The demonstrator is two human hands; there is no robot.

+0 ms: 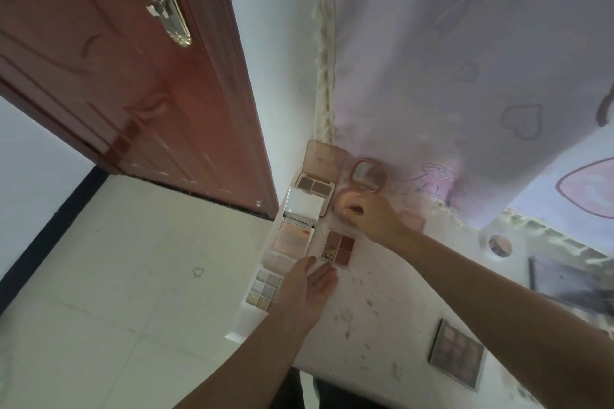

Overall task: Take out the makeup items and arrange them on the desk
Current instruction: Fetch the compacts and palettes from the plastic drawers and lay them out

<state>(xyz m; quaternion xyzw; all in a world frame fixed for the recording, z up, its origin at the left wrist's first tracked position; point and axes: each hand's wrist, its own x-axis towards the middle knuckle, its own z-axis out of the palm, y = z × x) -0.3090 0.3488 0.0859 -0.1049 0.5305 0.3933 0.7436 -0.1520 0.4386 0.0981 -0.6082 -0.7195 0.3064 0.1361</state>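
Note:
Several makeup palettes lie on the white desk [382, 302]. My right hand [368, 214] grips the base of a round pink compact [368, 173] whose mirrored lid stands open at the back. My left hand [307, 289] is flat with straight fingers, resting over a pastel eyeshadow palette [264, 287] at the desk's left edge. Between the hands lies a small brown four-pan palette [339, 247]. Along the left edge lie an open brow palette with a pink lid [320, 173] and an open mirrored blush palette [294, 232]. A larger mauve palette [457, 354] lies near the front right.
A red-brown door [126, 70] stands left of the desk over a pale tiled floor [133, 276]. A lilac curtain with hearts [465, 76] hangs behind the desk. A small round item [499, 245] and a dark object [571, 282] sit at the right.

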